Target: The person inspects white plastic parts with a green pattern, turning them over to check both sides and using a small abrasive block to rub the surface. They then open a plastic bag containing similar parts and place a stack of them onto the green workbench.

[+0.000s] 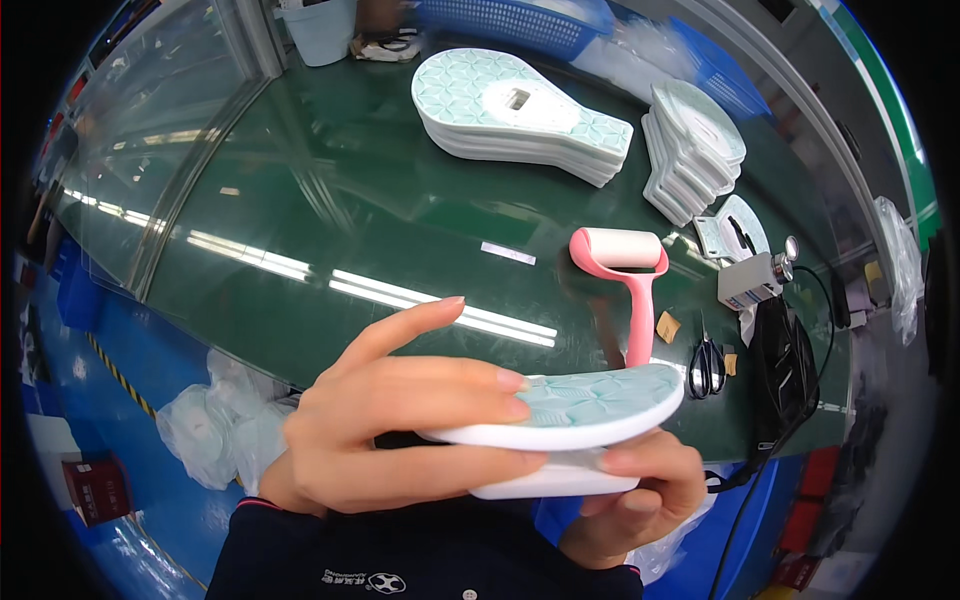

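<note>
In front of my body I hold a white shoe sole [610,407] with a pale mint patterned tread facing up. My left hand [400,415] grips it from the left, index finger raised, other fingers on the tread and along the edge. From below right, my right hand [650,490] pinches the lower white part, thumb on its edge. What the fingers cover underneath is hidden. Just beyond the sole lies a pink-handled roller [640,300] with a white cylinder.
A stack of similar soles [520,105] lies on the far side of the green table [380,200], with another stack [692,150] to its right. Black scissors [707,368], a metal-topped bottle [750,282] and a black pouch [782,375] lie at right. Blue baskets [520,25] stand behind.
</note>
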Demonstrator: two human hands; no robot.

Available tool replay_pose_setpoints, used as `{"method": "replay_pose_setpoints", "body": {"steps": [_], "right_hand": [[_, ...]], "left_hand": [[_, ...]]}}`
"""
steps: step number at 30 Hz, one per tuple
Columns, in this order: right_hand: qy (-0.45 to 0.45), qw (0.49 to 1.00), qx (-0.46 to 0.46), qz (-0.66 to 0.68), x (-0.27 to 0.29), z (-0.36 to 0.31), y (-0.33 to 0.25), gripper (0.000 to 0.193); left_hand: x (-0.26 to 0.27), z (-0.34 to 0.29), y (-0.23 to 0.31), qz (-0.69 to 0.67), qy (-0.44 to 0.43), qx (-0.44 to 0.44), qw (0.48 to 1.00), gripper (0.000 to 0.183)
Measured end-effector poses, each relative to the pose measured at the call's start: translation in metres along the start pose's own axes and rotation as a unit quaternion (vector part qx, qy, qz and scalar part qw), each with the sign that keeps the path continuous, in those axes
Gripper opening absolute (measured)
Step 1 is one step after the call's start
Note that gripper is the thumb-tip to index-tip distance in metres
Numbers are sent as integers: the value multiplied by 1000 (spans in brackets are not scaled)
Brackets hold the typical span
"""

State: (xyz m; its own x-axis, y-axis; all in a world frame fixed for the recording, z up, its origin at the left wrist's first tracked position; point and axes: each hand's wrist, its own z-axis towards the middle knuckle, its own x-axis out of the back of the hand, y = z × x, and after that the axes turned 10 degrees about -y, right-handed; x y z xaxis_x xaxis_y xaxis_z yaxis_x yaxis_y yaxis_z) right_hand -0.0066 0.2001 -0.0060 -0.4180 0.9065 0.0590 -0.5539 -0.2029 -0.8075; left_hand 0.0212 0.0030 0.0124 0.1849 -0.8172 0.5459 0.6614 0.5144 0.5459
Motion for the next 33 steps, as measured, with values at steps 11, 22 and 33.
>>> {"method": "replay_pose_setpoints", "body": {"steps": [11,22,33], "right_hand": [[-12,996,-84,29,-11,-7,-1,59],[116,981,-155,-14,-8,3,-3,25],[-119,973,49,-194,10,24,13,45]], "left_hand": [[-2,0,1,30,-33,-6,999,7],[-6,-1,-1,61,-53,12,997,13],[2,2,-5,24,-51,-67,996,24]]}}
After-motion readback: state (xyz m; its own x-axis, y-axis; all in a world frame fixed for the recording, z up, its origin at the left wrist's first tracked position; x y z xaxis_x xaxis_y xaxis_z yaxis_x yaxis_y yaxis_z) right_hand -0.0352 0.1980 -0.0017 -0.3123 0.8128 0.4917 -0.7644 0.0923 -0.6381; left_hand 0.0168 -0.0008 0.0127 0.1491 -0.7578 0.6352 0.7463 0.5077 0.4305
